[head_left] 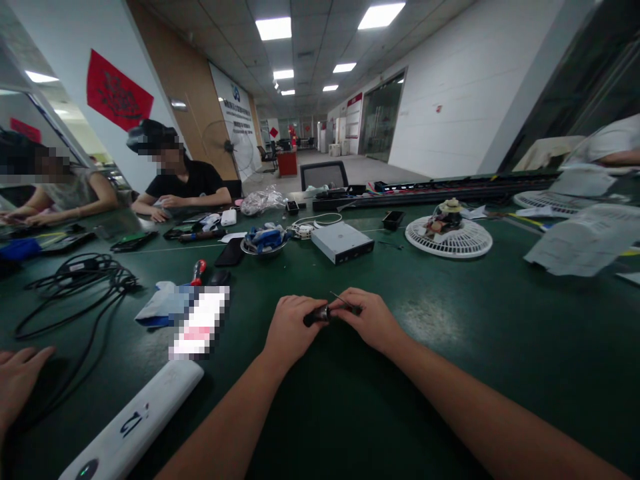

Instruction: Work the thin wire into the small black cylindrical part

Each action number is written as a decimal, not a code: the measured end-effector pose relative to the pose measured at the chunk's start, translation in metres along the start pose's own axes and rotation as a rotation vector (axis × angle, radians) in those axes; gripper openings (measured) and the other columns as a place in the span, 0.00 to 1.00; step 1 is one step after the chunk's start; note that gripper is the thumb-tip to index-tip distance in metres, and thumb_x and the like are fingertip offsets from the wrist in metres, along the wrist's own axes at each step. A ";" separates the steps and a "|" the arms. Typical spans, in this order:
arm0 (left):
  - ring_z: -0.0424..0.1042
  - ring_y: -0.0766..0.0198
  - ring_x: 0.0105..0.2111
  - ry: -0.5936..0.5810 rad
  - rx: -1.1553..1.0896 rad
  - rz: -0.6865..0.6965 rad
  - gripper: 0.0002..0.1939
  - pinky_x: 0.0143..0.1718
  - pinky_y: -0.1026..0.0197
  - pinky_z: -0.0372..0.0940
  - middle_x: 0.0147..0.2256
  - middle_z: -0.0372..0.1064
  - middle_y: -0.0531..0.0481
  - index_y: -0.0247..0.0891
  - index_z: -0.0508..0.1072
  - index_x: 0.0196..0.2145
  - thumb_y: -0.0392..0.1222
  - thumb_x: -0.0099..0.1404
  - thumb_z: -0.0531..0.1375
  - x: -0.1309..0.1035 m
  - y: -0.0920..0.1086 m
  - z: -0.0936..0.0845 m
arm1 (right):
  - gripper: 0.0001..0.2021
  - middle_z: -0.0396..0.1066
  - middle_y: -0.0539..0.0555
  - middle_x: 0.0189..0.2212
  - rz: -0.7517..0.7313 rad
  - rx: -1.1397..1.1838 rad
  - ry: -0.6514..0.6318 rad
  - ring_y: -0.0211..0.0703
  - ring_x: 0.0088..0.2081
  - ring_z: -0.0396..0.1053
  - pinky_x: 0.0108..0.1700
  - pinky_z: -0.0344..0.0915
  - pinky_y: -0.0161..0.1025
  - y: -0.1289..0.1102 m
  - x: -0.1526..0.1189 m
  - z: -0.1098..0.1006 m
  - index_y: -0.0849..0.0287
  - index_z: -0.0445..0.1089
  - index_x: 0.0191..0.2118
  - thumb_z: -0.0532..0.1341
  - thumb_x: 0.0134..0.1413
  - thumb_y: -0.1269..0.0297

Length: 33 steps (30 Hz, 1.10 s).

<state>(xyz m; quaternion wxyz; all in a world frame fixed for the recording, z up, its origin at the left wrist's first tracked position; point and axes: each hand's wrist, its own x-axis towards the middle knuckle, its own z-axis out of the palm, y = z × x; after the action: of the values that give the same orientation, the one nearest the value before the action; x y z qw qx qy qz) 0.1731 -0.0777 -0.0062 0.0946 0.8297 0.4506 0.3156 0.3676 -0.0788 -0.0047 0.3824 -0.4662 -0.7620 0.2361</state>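
Observation:
My left hand is closed around a short dark cylinder with a shiny metal collar at its right end. Its exact kind cannot be made out. Close against that collar, my right hand pinches a thin metal rod between thumb and fingertips. The rod slants up and to the left; whether it touches the cylinder is hidden by the fingers. Both hands are just above the green table, in the middle of the view. Beyond them sits a grey optical disc drive.
Left of my hands lie a lit phone, a white device, a work glove, a red-handled screwdriver and coiled black cable. A bowl and white fan grille stand farther back. Another person's hand rests at left.

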 end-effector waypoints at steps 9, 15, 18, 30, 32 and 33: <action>0.73 0.58 0.44 -0.031 -0.063 0.050 0.17 0.50 0.50 0.62 0.43 0.77 0.52 0.46 0.76 0.44 0.37 0.56 0.67 0.000 0.003 -0.005 | 0.08 0.73 0.49 0.26 0.139 -0.060 -0.030 0.37 0.28 0.67 0.31 0.60 0.34 0.002 -0.001 -0.001 0.58 0.75 0.30 0.66 0.50 0.59; 0.73 0.57 0.45 -0.035 -0.071 0.049 0.17 0.50 0.50 0.62 0.43 0.77 0.51 0.46 0.76 0.44 0.37 0.56 0.67 0.000 0.001 -0.004 | 0.08 0.73 0.50 0.27 0.071 -0.065 -0.090 0.39 0.31 0.68 0.34 0.59 0.35 0.003 0.000 -0.001 0.58 0.75 0.30 0.63 0.55 0.60; 0.72 0.57 0.44 -0.039 -0.050 0.050 0.18 0.49 0.50 0.62 0.42 0.76 0.51 0.46 0.75 0.46 0.38 0.57 0.67 -0.001 0.000 -0.003 | 0.08 0.72 0.50 0.28 0.082 -0.032 -0.109 0.39 0.31 0.67 0.34 0.60 0.35 0.003 0.000 -0.001 0.59 0.74 0.31 0.61 0.55 0.61; 0.72 0.57 0.42 -0.045 -0.040 0.080 0.15 0.48 0.49 0.62 0.39 0.76 0.49 0.44 0.75 0.44 0.38 0.57 0.66 -0.002 0.001 -0.004 | 0.07 0.69 0.49 0.24 0.073 -0.073 -0.109 0.37 0.27 0.64 0.29 0.56 0.34 -0.004 -0.002 0.000 0.59 0.73 0.31 0.60 0.53 0.64; 0.72 0.57 0.41 -0.040 -0.037 0.075 0.13 0.48 0.49 0.62 0.38 0.76 0.49 0.43 0.75 0.41 0.40 0.57 0.66 -0.002 0.002 -0.004 | 0.06 0.72 0.51 0.29 0.048 -0.101 -0.097 0.38 0.30 0.66 0.32 0.58 0.35 -0.007 -0.003 0.001 0.58 0.74 0.35 0.60 0.54 0.64; 0.72 0.57 0.41 -0.035 -0.035 0.070 0.12 0.47 0.50 0.62 0.38 0.76 0.49 0.42 0.75 0.41 0.40 0.58 0.66 -0.002 0.003 -0.004 | 0.07 0.73 0.51 0.32 0.039 -0.105 -0.093 0.39 0.32 0.67 0.34 0.59 0.35 -0.008 -0.004 0.001 0.58 0.73 0.37 0.59 0.54 0.64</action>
<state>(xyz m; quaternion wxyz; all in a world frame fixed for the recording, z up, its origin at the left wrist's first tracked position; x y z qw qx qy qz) 0.1717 -0.0814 -0.0022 0.1056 0.8487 0.4139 0.3119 0.3636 -0.0861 -0.0006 0.3168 -0.4889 -0.7811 0.2245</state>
